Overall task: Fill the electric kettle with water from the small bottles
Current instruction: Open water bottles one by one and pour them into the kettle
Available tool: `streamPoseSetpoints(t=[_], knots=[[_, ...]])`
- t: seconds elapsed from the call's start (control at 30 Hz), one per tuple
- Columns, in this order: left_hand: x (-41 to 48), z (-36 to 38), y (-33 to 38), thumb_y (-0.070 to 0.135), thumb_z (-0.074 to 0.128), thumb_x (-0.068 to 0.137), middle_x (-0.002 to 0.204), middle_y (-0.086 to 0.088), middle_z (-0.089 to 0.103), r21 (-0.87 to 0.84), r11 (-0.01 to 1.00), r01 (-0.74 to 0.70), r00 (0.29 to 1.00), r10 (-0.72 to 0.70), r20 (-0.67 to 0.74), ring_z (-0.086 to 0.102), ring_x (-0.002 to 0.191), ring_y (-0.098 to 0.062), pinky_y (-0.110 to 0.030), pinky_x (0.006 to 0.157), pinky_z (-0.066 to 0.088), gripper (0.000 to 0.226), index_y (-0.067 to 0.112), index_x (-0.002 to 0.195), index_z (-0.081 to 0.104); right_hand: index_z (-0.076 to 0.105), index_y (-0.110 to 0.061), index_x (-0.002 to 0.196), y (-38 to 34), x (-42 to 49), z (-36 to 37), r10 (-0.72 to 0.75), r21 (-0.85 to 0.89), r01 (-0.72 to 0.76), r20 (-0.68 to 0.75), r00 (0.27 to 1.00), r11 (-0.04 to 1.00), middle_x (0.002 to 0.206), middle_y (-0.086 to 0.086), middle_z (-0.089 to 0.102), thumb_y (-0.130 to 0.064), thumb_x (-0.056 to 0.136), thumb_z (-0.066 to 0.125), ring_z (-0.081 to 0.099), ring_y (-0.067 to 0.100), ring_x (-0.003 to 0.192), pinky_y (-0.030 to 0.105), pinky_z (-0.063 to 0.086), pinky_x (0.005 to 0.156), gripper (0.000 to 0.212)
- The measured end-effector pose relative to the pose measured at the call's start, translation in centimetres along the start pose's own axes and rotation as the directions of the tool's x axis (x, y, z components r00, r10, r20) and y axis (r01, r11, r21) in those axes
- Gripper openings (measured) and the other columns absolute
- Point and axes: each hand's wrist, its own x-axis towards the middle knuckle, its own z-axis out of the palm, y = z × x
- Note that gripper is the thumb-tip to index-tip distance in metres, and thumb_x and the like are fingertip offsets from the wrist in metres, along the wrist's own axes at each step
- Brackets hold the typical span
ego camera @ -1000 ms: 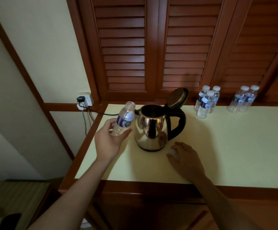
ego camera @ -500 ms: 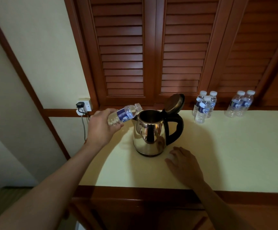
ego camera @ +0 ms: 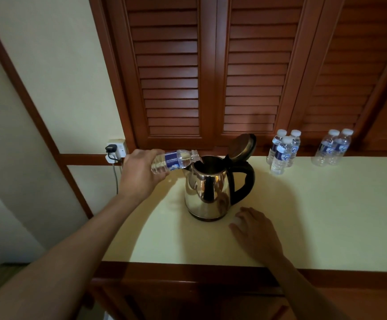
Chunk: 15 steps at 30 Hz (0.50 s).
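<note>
A steel electric kettle (ego camera: 207, 192) with a black handle stands on the pale yellow tabletop (ego camera: 326, 215), its lid (ego camera: 243, 146) hinged up and open. My left hand (ego camera: 139, 174) grips a small uncapped water bottle (ego camera: 174, 160), tipped almost level, its mouth over the kettle's left rim. My right hand (ego camera: 255, 232) rests flat on the table just right of the kettle's base, a small white thing, perhaps the cap, under its fingers. Three capped bottles (ego camera: 282, 151) stand behind the kettle to the right, and two more bottles (ego camera: 333, 147) farther right.
A wall socket (ego camera: 116, 151) with a black plug and hanging cord sits left of the table. Dark louvred wooden shutters (ego camera: 211, 72) rise directly behind the table. The table's wooden front edge (ego camera: 211, 271) lies close to me.
My left hand raised the bottle from beside the kettle, tipped it from upright to nearly level, and brought its mouth over the kettle opening. My right hand stayed in place.
</note>
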Motion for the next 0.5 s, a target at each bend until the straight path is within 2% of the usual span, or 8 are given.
streamPoseSetpoints(t=[0.5], knots=[[0.8,-0.26,-0.23,0.029,0.09,0.07,0.106,-0.001,0.071,0.054,0.995,-0.08,0.997,0.08,-0.002,0.058,0.1,-0.024,-0.032,0.082,0.032,0.055,0.023,0.12,0.068,0.064,-0.027,0.106,0.08,0.05,0.24,0.005,-0.012,-0.006,-0.016,1.0,1.0,0.112,-0.009,0.062,-0.049,0.084,0.063,0.06,0.015,0.102,0.033,0.048,0.091,0.031]])
